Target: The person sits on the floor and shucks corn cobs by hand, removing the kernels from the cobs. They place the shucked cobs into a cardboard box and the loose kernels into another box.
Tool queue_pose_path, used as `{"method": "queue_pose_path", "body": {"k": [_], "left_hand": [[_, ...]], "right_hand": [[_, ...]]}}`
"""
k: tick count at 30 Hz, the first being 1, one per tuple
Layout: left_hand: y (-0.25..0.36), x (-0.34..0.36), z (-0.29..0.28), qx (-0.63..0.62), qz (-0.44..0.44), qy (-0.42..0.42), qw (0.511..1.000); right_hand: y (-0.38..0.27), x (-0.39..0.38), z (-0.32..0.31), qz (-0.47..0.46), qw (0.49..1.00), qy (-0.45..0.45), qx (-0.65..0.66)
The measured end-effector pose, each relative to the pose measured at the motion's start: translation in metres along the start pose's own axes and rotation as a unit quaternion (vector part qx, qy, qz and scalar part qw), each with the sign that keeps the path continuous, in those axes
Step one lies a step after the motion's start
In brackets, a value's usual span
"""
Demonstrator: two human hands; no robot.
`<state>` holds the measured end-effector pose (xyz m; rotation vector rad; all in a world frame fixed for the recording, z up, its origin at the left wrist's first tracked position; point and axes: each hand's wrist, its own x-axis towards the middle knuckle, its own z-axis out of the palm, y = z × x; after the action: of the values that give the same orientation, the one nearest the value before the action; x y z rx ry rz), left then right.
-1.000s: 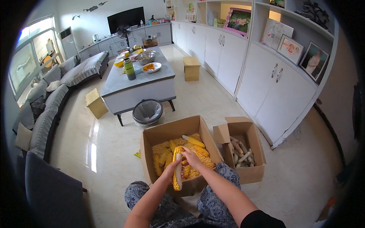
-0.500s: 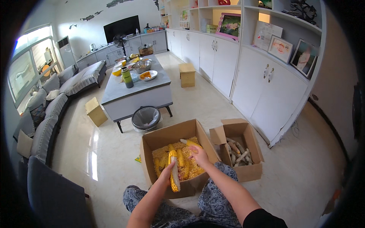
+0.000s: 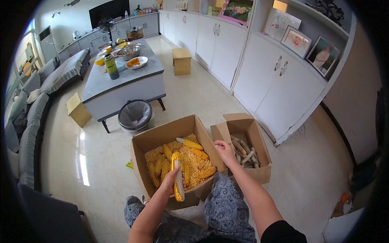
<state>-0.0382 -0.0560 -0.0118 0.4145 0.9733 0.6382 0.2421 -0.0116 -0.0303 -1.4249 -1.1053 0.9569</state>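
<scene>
My left hand is closed around an ear of corn that has a pale strip bare of kernels along one side. The ear tilts upright over the near part of a large cardboard box. Inside the box, several yellow ears lie on loose kernels. Another ear with a white tip rests near the back. My right hand is at the large box's right rim, beside a smaller box of stripped cobs. Its fingers look loosely bent and apart, with nothing visible in them.
A lined trash bin stands behind the large box. Beyond it is a table with bowls, a plate and a green bottle. White cabinets run along the right, a sofa along the left, and small stools stand near the table.
My right hand has moved right, from beside the white-tipped ear inside the large box to its right rim. The left hand keeps its ear. The view has shifted, so the room appears farther left and higher.
</scene>
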Motion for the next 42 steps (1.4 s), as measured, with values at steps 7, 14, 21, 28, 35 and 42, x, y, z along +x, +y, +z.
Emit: {"method": "queue_pose_path", "body": {"k": [7, 14, 21, 28, 35, 42], "left_hand": [[0.012, 0.038, -0.003, 0.019, -0.048, -0.014, 0.999], [0.016, 0.059, 0.004, -0.003, -0.092, -0.040, 0.995], [0.016, 0.060, 0.043, 0.016, -0.051, -0.046, 0.998], [-0.001, 0.063, 0.074, 0.077, 0.193, 0.034, 0.978], [-0.021, 0.057, 0.067, -0.001, 0.138, -0.014, 0.990], [-0.006, 0.050, 0.078, 0.040, 0.156, -0.023, 0.987]], "right_hand": [[0.040, 0.015, -0.009, 0.046, 0.997, 0.000, -0.058], [0.028, 0.034, 0.041, 0.135, 0.976, -0.159, 0.052], [-0.006, 0.019, 0.061, 0.190, 0.947, -0.239, 0.102], [0.009, -0.060, 0.072, 0.117, 0.969, -0.200, 0.088], [-0.039, -0.127, 0.057, 0.059, 0.989, -0.049, -0.128], [-0.062, -0.170, 0.040, 0.071, 0.977, -0.043, -0.197]]}}
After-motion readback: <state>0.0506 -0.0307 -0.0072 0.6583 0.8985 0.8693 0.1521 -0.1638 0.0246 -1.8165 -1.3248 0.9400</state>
